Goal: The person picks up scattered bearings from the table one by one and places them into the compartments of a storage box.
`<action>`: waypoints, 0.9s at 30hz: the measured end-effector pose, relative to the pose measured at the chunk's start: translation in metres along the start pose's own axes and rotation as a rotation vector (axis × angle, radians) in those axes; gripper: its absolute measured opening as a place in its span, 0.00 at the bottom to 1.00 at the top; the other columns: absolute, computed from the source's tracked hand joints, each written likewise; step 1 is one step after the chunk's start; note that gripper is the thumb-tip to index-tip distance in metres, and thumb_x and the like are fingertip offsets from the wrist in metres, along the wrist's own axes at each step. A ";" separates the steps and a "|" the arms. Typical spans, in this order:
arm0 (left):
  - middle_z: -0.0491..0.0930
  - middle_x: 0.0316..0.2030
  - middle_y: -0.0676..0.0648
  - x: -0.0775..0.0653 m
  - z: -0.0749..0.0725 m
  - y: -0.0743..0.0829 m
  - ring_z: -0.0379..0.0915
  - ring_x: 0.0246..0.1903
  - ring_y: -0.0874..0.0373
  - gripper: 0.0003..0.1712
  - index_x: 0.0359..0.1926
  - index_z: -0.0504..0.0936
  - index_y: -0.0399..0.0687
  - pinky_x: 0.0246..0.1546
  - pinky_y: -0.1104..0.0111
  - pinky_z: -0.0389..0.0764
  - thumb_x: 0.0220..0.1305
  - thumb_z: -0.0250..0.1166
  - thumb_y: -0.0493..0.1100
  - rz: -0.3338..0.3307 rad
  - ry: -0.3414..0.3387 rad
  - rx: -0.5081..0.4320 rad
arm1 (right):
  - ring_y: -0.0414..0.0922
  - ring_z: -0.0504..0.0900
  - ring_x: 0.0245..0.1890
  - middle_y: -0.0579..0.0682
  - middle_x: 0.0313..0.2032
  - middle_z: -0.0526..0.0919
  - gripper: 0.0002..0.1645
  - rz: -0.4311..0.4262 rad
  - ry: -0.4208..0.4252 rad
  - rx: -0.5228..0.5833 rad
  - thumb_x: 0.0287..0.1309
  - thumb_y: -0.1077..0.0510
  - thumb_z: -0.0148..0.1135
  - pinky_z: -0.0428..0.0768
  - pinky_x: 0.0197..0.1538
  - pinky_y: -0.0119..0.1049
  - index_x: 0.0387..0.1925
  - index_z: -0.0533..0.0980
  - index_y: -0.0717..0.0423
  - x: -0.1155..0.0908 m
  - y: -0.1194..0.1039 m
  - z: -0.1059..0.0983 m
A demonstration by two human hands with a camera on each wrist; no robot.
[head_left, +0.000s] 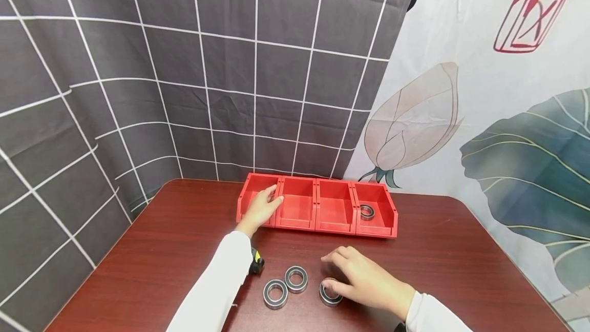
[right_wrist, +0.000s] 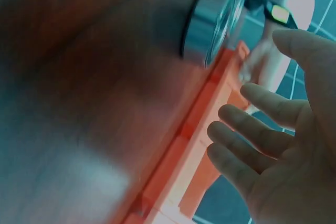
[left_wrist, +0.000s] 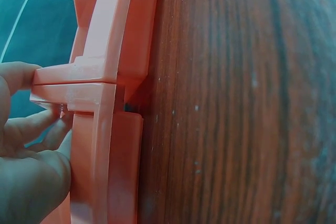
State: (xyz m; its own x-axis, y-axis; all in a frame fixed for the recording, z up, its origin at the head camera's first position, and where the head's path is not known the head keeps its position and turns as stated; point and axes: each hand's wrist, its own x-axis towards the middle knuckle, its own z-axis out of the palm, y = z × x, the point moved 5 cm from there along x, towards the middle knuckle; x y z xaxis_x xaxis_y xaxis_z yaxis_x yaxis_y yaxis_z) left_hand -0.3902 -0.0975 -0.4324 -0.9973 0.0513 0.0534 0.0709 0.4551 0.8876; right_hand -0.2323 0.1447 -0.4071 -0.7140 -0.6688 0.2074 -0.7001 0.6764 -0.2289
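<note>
My left hand (head_left: 260,209) reaches over the leftmost compartment of a row of red bins (head_left: 297,223). Its fingers are at the divider beside the second compartment; the left wrist view shows fingertips right at the bin wall (left_wrist: 92,150), some partly hidden behind it. Low over the table, my right hand (head_left: 364,281) has its fingers spread, with the thumb overlapping a ball bearing (head_left: 331,303) in the head view. The right wrist view shows those fingers apart from the bearing (right_wrist: 202,30). Two more bearings, one farther back (head_left: 288,279) and one nearer (head_left: 266,294), lie side by side between the hands.
A smaller bearing (head_left: 366,206) leans inside the rightmost compartment. A black wrist device with a yellow mark (head_left: 256,257) shows by the left sleeve. The bins stand near the back edge of the reddish-brown wooden table (head_left: 175,219), before a dark gridded curtain (head_left: 230,117).
</note>
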 end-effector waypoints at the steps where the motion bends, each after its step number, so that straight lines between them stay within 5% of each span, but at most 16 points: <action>1: 0.66 0.67 0.40 0.000 0.000 0.000 0.66 0.64 0.44 0.35 0.71 0.62 0.48 0.62 0.51 0.69 0.66 0.61 0.51 0.001 0.002 -0.003 | 0.36 0.74 0.46 0.40 0.45 0.78 0.28 -0.008 -0.005 0.007 0.62 0.34 0.55 0.79 0.52 0.38 0.52 0.76 0.48 -0.001 -0.002 0.001; 10: 0.66 0.67 0.41 -0.002 0.000 -0.001 0.66 0.65 0.45 0.36 0.71 0.62 0.50 0.61 0.52 0.70 0.66 0.61 0.53 -0.006 0.004 0.012 | 0.35 0.74 0.45 0.39 0.44 0.78 0.25 -0.114 0.022 0.011 0.62 0.36 0.56 0.78 0.48 0.33 0.50 0.76 0.49 -0.005 -0.017 0.008; 20: 0.66 0.67 0.41 -0.002 0.000 -0.002 0.66 0.64 0.44 0.36 0.71 0.62 0.50 0.61 0.52 0.70 0.66 0.61 0.53 -0.005 0.003 0.024 | 0.32 0.72 0.41 0.38 0.42 0.76 0.28 -0.130 -0.003 0.038 0.55 0.35 0.63 0.77 0.45 0.27 0.50 0.76 0.48 -0.008 -0.024 0.016; 27: 0.66 0.67 0.40 -0.002 0.000 -0.001 0.66 0.64 0.44 0.35 0.71 0.62 0.50 0.62 0.51 0.70 0.66 0.60 0.51 -0.005 0.006 0.021 | 0.33 0.72 0.39 0.38 0.39 0.76 0.24 -0.155 0.009 -0.024 0.49 0.44 0.71 0.77 0.42 0.25 0.47 0.78 0.47 -0.010 -0.024 0.018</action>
State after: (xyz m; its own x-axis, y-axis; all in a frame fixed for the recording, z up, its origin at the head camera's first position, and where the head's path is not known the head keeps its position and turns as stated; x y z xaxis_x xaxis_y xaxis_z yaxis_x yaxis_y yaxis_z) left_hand -0.3884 -0.0985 -0.4332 -0.9977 0.0432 0.0514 0.0658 0.4736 0.8783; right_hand -0.2084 0.1299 -0.4208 -0.5970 -0.7633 0.2469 -0.8021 0.5723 -0.1705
